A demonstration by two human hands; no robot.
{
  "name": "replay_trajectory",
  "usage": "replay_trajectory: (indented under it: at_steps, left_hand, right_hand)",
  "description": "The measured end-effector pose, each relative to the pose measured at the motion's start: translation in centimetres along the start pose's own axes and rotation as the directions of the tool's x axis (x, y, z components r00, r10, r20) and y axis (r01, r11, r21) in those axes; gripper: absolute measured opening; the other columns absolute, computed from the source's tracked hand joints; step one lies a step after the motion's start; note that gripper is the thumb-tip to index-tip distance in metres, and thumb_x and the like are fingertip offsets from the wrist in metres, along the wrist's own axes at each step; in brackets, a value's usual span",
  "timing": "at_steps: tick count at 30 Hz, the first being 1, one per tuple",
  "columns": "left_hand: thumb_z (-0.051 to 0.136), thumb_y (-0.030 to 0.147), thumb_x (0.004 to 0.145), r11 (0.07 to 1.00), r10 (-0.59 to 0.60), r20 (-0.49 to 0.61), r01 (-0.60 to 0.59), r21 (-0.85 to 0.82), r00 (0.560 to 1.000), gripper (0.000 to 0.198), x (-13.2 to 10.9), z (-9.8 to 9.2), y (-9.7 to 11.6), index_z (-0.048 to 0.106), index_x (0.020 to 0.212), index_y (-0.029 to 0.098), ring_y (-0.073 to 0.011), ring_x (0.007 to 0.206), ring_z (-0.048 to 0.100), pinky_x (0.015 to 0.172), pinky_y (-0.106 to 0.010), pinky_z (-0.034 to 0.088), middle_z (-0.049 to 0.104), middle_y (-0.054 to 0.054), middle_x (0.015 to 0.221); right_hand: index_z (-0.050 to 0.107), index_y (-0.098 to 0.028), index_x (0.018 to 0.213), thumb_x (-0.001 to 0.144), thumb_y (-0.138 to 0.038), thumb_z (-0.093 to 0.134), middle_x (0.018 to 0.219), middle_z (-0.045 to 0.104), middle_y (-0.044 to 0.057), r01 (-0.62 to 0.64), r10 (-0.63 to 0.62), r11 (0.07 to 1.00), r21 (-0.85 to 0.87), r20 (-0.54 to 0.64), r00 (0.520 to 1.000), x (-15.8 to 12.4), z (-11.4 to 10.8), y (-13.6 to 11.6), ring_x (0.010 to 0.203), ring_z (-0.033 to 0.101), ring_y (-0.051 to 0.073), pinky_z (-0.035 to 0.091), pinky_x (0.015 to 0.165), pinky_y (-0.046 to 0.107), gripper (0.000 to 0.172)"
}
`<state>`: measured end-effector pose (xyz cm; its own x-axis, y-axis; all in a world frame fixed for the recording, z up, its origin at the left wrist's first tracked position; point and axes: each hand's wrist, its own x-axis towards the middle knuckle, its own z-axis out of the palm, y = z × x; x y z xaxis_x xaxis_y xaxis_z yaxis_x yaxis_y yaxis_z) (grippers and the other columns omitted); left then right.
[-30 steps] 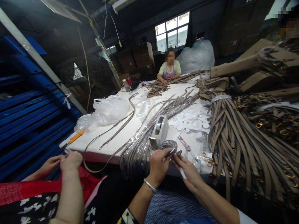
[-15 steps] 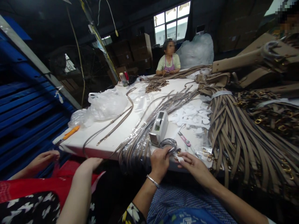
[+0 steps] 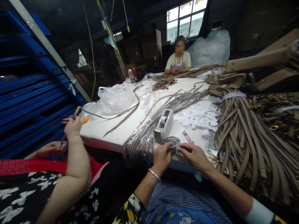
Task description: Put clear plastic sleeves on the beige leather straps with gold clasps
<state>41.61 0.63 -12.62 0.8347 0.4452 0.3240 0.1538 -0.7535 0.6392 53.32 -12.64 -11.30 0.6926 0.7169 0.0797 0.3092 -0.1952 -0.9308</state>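
My left hand (image 3: 161,157) and my right hand (image 3: 195,155) meet at the near edge of the white table (image 3: 109,135), both pinched on a small coiled strap wrapped in clear plastic (image 3: 172,143). A silver bangle sits on my left wrist. Just beyond the coil stands a white tape dispenser (image 3: 164,124). A bundle of plastic-wrapped straps (image 3: 140,141) lies to the left of my hands, draping over the table edge.
A big heap of tan straps with gold buckles (image 3: 243,133) fills the right side. White paper pieces (image 3: 198,115), a pink snipper (image 3: 187,137) and a plastic bag (image 3: 115,99) lie on the table. A co-worker's hand (image 3: 73,126) at left lifts a strap; another person sits at the far end.
The co-worker's hands at left rose from the lap, one now lifting a strap end. My right hand closed in on the coil. The view shifted slightly left.
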Motion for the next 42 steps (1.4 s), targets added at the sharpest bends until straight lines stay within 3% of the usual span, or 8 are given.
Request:
replay_trajectory:
  at_steps: [2,4,12,26,30,33,37,42]
  left_hand:
    - [0.062,0.005,0.076,1.0,-0.011,-0.004,0.011,-0.011,1.0,0.039,0.0,0.0,0.0,0.06,0.108,0.027,-0.0188,0.095,0.066,0.084,-0.03,0.049,0.072,0.002,0.1]
    - [0.062,0.005,0.076,1.0,-0.018,-0.008,0.018,-0.003,1.0,0.037,0.0,0.1,-0.1,0.059,0.106,0.026,-0.019,0.094,0.066,0.083,-0.03,0.049,0.072,0.002,0.098]
    - [0.063,0.007,0.076,0.999,-0.035,-0.019,0.035,0.032,0.999,0.028,-0.1,0.3,-0.2,0.056,0.097,0.023,-0.0194,0.088,0.064,0.079,-0.03,0.048,0.07,0.002,0.091]
    - [0.059,0.006,0.074,0.998,-0.036,-0.049,0.038,0.047,0.998,0.025,-0.5,1.0,-0.6,0.059,0.092,0.023,-0.0198,0.086,0.063,0.077,-0.03,0.048,0.068,0.0,0.086]
    - [0.058,0.006,0.075,0.998,-0.024,-0.058,0.027,0.056,0.998,0.022,-0.5,1.2,-0.7,0.061,0.088,0.023,-0.0204,0.085,0.062,0.078,-0.03,0.047,0.068,-0.001,0.084]
    - [0.056,0.004,0.074,0.998,-0.012,-0.061,0.015,0.057,0.998,0.023,-0.6,1.2,-0.7,0.061,0.087,0.023,-0.0199,0.086,0.062,0.078,-0.03,0.047,0.068,0.0,0.083]
    - [0.055,0.004,0.074,0.998,-0.01,-0.07,0.015,0.065,0.998,0.024,-0.6,1.4,-0.7,0.061,0.088,0.023,-0.0201,0.085,0.062,0.078,-0.03,0.047,0.068,0.0,0.082]
    - [0.055,0.003,0.073,0.998,-0.004,-0.083,0.01,0.061,0.997,0.025,-0.7,1.5,-0.6,0.061,0.085,0.023,-0.0198,0.083,0.062,0.078,-0.03,0.046,0.068,0.0,0.081]
  right_hand:
    - [0.069,-0.02,0.084,0.073,-0.044,0.066,0.065,0.07,0.001,-0.092,0.091,0.995,0.048,0.035,0.995,0.1,0.3,0.2,0.06,0.064,0.019,0.05,0.057,0.028,0.027]
    - [0.066,-0.019,0.081,0.074,-0.045,0.065,0.056,0.065,-0.002,-0.1,0.098,0.994,0.049,0.054,0.994,0.0,0.5,0.2,0.052,0.061,0.017,0.046,0.052,0.026,0.027]
    - [0.051,-0.024,0.09,0.079,-0.038,0.058,0.065,0.073,-0.003,-0.033,0.054,0.98,-0.194,0.101,0.993,0.1,0.4,-0.6,0.056,0.064,0.018,0.044,0.059,0.028,0.019]
    - [0.051,-0.025,0.072,0.075,-0.031,0.062,0.063,0.071,-0.002,0.049,-0.003,0.912,-0.407,0.114,0.993,2.1,0.3,-0.6,0.059,0.066,0.02,0.039,0.056,0.026,0.013]
    - [0.05,-0.025,0.075,0.081,-0.029,0.055,0.055,0.066,-0.004,0.069,-0.024,0.9,-0.431,0.109,0.994,2.1,0.5,-0.9,0.053,0.065,0.019,0.04,0.055,0.026,0.009]
    - [0.055,-0.025,0.084,0.081,-0.025,0.055,0.057,0.068,-0.003,0.128,-0.064,0.882,-0.453,0.155,0.986,2.0,0.3,-1.1,0.061,0.067,0.022,0.042,0.06,0.028,0.003]
    - [0.062,-0.024,0.105,0.084,-0.021,0.053,0.078,0.074,0.002,0.244,-0.138,0.851,-0.465,0.25,0.958,2.7,-0.9,-1.7,0.076,0.068,0.022,0.045,0.069,0.03,0.024]
    - [0.074,-0.027,0.097,0.081,-0.019,0.057,0.093,0.071,0.005,0.414,-0.196,0.754,-0.51,0.426,0.883,4.8,-1.8,-2.9,0.087,0.066,0.021,0.044,0.073,0.027,0.024]
